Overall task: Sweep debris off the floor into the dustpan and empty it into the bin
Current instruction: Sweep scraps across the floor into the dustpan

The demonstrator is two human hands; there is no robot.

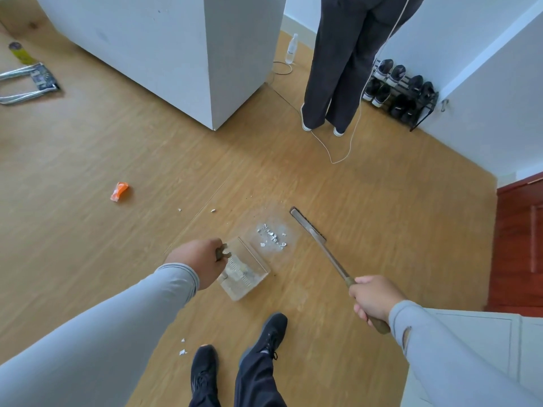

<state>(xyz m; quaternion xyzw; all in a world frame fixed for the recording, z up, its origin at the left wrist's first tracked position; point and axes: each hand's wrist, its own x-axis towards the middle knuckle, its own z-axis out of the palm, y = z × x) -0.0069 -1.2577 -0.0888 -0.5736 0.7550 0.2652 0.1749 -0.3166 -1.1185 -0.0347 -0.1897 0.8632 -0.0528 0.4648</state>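
Floor (382,201): wood-look boards carry all the litter; work is centred just ahead of the sweeper's feet.
White block (188,54): a large white unit at the far side; no bin can be made out in this view.
Bystander (343,63): a second person in dark trousers stands well apart from the sweeping, near a shoe rack (402,92).
Brush (320,245): a long, narrow head on a wooden handle, angled down so the head meets the floor just right of the pile, likely placed to push leftward.
Dustpan (249,271): clear plastic, lying on the floor with its open edge facing the pile, apparently to catch what the brush drives in.
Left hand (202,259): fingers curled round the dustpan's handle, holding it steady.
Right hand (373,298): wrapped tight on the brush handle near its end.
Debris pile (271,236): white flakes gathered between brush and dustpan, not yet inside.
Orange wrapper (120,191): lies well left, unswept.
Stray flakes (182,348): loose bits beside the left shoe (204,374), unswept.
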